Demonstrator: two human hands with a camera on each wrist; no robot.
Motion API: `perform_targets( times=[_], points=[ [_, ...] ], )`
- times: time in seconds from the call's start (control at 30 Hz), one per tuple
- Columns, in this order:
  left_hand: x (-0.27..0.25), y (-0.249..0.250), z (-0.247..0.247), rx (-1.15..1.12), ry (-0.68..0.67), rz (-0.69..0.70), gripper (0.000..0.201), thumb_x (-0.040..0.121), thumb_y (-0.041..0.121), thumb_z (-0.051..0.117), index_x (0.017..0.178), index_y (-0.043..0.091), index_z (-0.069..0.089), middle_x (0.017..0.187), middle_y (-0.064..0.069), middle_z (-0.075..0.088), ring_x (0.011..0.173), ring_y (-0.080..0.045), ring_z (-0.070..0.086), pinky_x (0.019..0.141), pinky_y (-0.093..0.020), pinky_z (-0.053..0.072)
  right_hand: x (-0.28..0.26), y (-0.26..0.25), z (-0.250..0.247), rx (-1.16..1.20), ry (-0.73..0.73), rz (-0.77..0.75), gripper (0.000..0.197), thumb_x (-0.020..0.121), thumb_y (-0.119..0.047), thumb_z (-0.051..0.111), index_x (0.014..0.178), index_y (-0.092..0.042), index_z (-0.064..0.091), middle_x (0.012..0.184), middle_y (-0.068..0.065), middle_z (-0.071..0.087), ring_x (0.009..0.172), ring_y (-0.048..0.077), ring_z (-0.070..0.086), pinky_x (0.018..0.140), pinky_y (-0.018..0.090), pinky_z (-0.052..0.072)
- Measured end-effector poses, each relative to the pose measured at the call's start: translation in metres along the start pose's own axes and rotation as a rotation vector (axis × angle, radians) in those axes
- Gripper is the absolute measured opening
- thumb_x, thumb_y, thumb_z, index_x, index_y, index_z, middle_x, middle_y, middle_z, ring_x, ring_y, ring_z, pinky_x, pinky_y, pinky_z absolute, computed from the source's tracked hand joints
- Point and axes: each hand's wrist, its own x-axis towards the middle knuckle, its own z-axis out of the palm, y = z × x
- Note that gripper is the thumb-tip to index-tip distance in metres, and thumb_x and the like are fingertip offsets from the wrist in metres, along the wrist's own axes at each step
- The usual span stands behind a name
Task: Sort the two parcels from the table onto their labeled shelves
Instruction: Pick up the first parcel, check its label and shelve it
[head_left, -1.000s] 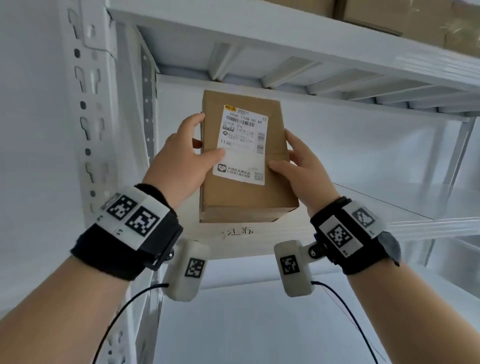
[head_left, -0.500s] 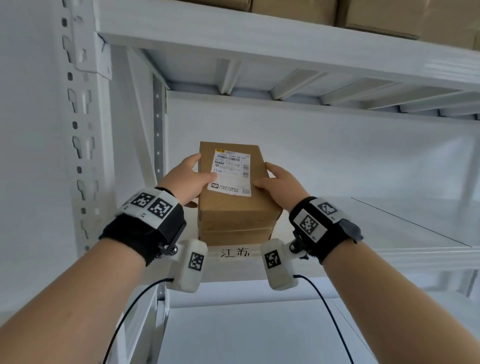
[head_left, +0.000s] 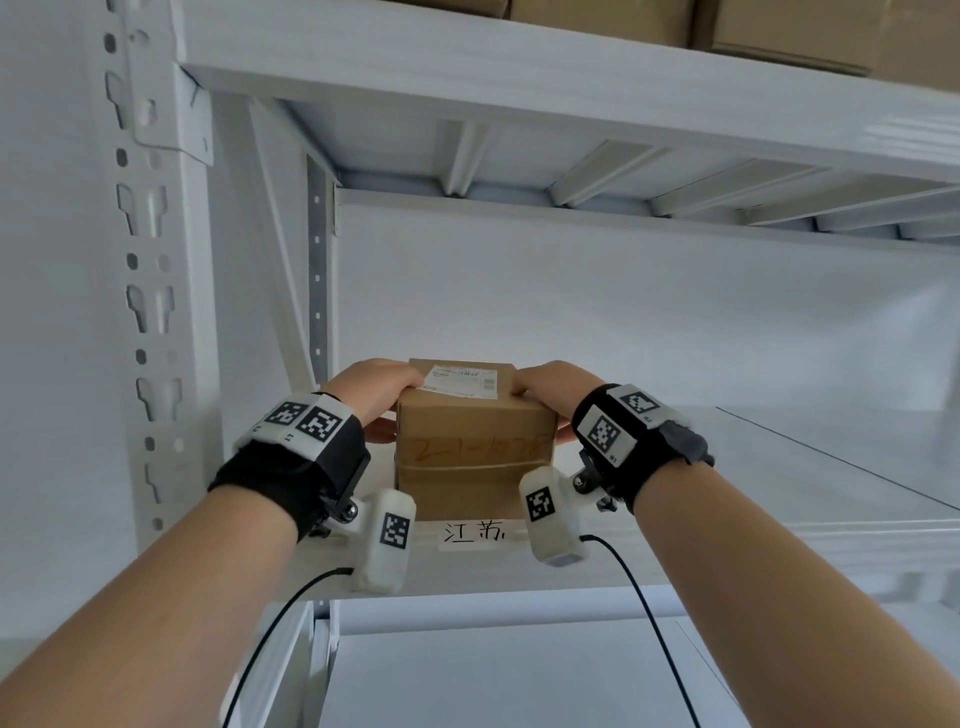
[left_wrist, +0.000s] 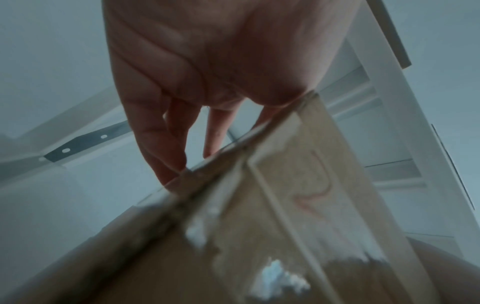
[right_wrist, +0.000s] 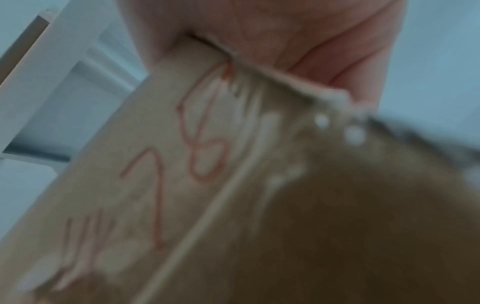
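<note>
- Gripping the one brown cardboard parcel (head_left: 470, 447) from both sides, the person's left hand (head_left: 371, 392) and right hand (head_left: 550, 387) are curling their fingers over its top edges.
- Resting on the white metal shelf (head_left: 779, 499), the parcel is sitting just behind the handwritten paper shelf label (head_left: 475, 534); this placement is seemingly nearing completion, though release is pending.
- Only one of two parcels is showing; several brown cartons (head_left: 779, 31) are sitting on the upper shelf.
</note>
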Motion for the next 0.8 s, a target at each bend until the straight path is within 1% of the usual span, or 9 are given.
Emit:
perform_targets(
  times=[0.1,0.23,0.3,0.37,0.43,0.53,0.63,0.7,0.8],
  points=[
    [0.003,-0.001,0.000,-0.001,-0.001,0.006,0.010,0.086,0.016,0.049,0.082,0.010,0.057,0.079,-0.006,0.056,0.071,-0.020,0.057,0.068,-0.035,0.050,0.002,0.001,0.000,0.001,-0.004,0.007,0.026,0.089,-0.023,0.048,0.108,-0.007,0.056,0.116,0.018,0.063,0.103,0.034,0.065,0.087,0.041,0.055],
    [0.000,-0.001,0.000,0.020,0.022,-0.004,0.013,0.087,0.027,0.050,0.086,0.017,0.059,0.079,-0.004,0.057,0.073,-0.024,0.059,0.080,-0.039,0.052,0.002,0.001,-0.002,0.071,-0.011,0.024,0.025,0.091,-0.032,0.046,0.098,-0.011,0.056,0.108,0.015,0.063,0.093,0.032,0.064,0.078,0.039,0.056],
    [-0.003,0.000,0.001,0.038,0.047,0.002,0.024,0.088,0.033,0.049,0.105,0.020,0.059,0.089,-0.004,0.061,0.079,-0.025,0.062,0.079,-0.037,0.053,0.004,0.002,-0.002,0.111,0.005,0.013,0.036,0.090,-0.038,0.046,0.110,-0.010,0.056,0.113,0.015,0.063,0.098,0.032,0.064,0.083,0.041,0.057],
    [-0.008,0.001,0.002,0.076,0.093,0.026,0.040,0.089,0.039,0.049,0.125,0.023,0.051,0.108,-0.005,0.060,0.094,-0.026,0.062,0.080,-0.036,0.053,0.004,0.002,-0.003,0.154,0.043,-0.017,0.044,0.089,-0.041,0.048,0.117,-0.007,0.055,0.117,0.014,0.063,0.104,0.034,0.063,0.093,0.045,0.053],
    [-0.014,0.003,0.001,0.128,0.139,0.058,0.050,0.088,0.043,0.049,0.134,0.024,0.044,0.118,-0.004,0.055,0.101,-0.026,0.059,0.081,-0.035,0.052,0.004,0.001,-0.007,0.179,0.073,-0.071,0.047,0.089,-0.040,0.049,0.119,-0.005,0.054,0.119,0.013,0.059,0.110,0.032,0.058,0.100,0.045,0.046],
    [-0.024,0.007,-0.001,0.207,0.188,0.108,0.054,0.087,0.044,0.050,0.137,0.025,0.042,0.132,-0.002,0.049,0.111,-0.026,0.052,0.083,-0.034,0.047,-0.001,-0.001,-0.014,0.149,0.105,-0.169,0.047,0.092,-0.037,0.048,0.125,-0.004,0.053,0.120,0.013,0.055,0.115,0.030,0.052,0.103,0.039,0.039],
    [-0.036,0.013,-0.003,0.319,0.244,0.186,0.056,0.085,0.046,0.053,0.136,0.026,0.043,0.141,-0.001,0.045,0.122,-0.024,0.047,0.098,-0.038,0.041,-0.008,0.003,-0.017,0.138,0.147,-0.263,0.052,0.090,-0.038,0.052,0.134,-0.012,0.047,0.142,0.007,0.048,0.130,0.025,0.044,0.101,0.034,0.034],
    [-0.046,0.018,-0.002,0.377,0.264,0.222,0.058,0.084,0.048,0.053,0.136,0.027,0.042,0.143,-0.002,0.044,0.120,-0.024,0.049,0.099,-0.038,0.041,-0.015,0.006,-0.018,0.139,0.160,-0.306,0.055,0.088,-0.041,0.053,0.137,-0.019,0.043,0.144,0.003,0.045,0.130,0.023,0.043,0.098,0.032,0.033],
    [-0.064,0.026,0.002,0.441,0.294,0.261,0.059,0.082,0.052,0.053,0.136,0.032,0.039,0.142,-0.004,0.045,0.112,-0.026,0.055,0.096,-0.039,0.043,-0.028,0.008,-0.020,0.080,0.183,-0.378,0.055,0.088,-0.041,0.052,0.138,-0.022,0.041,0.144,0.004,0.045,0.128,0.022,0.045,0.092,0.030,0.034]
  ],
)
